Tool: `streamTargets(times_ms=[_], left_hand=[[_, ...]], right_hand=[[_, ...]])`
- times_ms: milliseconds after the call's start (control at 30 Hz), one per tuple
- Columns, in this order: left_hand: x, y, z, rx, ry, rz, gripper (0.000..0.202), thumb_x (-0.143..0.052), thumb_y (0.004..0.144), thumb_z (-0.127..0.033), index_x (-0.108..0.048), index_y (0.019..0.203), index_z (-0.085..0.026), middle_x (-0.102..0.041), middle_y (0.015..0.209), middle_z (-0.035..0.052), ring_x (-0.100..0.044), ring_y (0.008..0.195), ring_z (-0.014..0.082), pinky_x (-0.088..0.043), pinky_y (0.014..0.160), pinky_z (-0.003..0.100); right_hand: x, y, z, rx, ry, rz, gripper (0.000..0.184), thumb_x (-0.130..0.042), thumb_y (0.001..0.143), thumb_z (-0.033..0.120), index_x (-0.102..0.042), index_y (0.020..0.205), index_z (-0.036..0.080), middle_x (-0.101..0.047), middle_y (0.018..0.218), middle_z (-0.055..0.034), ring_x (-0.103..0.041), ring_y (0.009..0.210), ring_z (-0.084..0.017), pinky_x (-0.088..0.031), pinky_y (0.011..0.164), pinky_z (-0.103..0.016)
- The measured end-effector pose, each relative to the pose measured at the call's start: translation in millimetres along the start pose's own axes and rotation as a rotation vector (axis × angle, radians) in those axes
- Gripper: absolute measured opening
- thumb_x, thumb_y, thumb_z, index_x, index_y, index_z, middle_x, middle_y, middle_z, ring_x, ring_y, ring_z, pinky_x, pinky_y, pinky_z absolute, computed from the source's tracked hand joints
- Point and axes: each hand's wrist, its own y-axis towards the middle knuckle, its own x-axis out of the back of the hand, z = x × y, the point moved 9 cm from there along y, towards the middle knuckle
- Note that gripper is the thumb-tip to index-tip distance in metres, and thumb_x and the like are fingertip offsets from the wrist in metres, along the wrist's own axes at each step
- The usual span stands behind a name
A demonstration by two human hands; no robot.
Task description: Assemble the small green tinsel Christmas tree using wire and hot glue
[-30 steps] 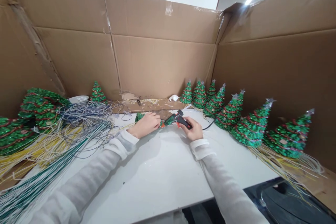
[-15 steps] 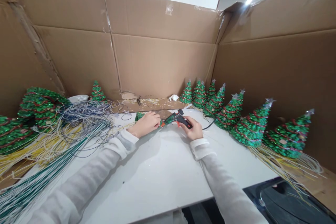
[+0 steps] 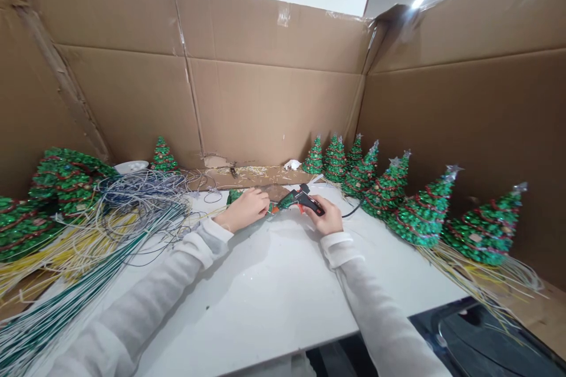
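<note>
My right hand [image 3: 327, 219] grips a green and black glue gun [image 3: 297, 200] with an orange tip, its nozzle aimed left toward my left hand [image 3: 245, 209]. My left hand is closed over a small green glittery tree piece [image 3: 234, 195] lying on the white tabletop [image 3: 274, 288]; most of that piece is hidden under my fingers. The gun's black cord [image 3: 351, 212] trails off to the right. Both hands rest near the far middle of the table.
A row of small green glitter Christmas trees [image 3: 424, 212] lines the right side. More trees [image 3: 66, 179] and a big tangle of green, yellow and white wires [image 3: 110, 224] fill the left. Cardboard walls [image 3: 265, 106] surround the table. A white bowl [image 3: 131, 166] sits back left.
</note>
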Motion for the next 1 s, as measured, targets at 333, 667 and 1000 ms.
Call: streamTargets(times_ms=[333, 667, 1000], left_hand=[[1.6, -0.1, -1.6, -0.008, 0.002, -0.012, 0.012, -0.050, 0.083, -0.016, -0.056, 0.072, -0.017, -0.058, 0.077, 0.0017, -0.051, 0.077, 0.0155, -0.034, 0.073, 0.029], [1.5, 0.0, -2.7, -0.018, 0.023, -0.005, 0.011, -0.049, 0.082, -0.017, -0.055, 0.073, -0.017, -0.057, 0.079, 0.0025, -0.050, 0.078, 0.0163, -0.034, 0.073, 0.029], [0.7, -0.2, -3.4, -0.022, 0.057, -0.007, 0.011, -0.048, 0.083, -0.017, -0.055, 0.074, -0.017, -0.057, 0.080, 0.0032, -0.050, 0.079, 0.0168, -0.034, 0.074, 0.029]], right_hand=[[0.2, 0.3, -0.6, -0.011, -0.029, -0.001, 0.029, -0.052, 0.075, 0.043, -0.061, 0.092, 0.022, -0.067, 0.078, -0.0027, -0.058, 0.067, -0.018, -0.041, 0.060, -0.025], [-1.9, 0.0, 0.4, -0.028, -0.033, 0.016, 0.030, -0.052, 0.074, 0.043, -0.062, 0.093, 0.021, -0.067, 0.077, -0.0027, -0.057, 0.063, -0.017, -0.039, 0.058, -0.025], [-4.7, -0.2, 1.9, -0.001, -0.042, 0.013, 0.028, -0.054, 0.075, 0.041, -0.062, 0.095, 0.022, -0.067, 0.082, -0.0023, -0.060, 0.069, -0.017, -0.041, 0.062, -0.025]])
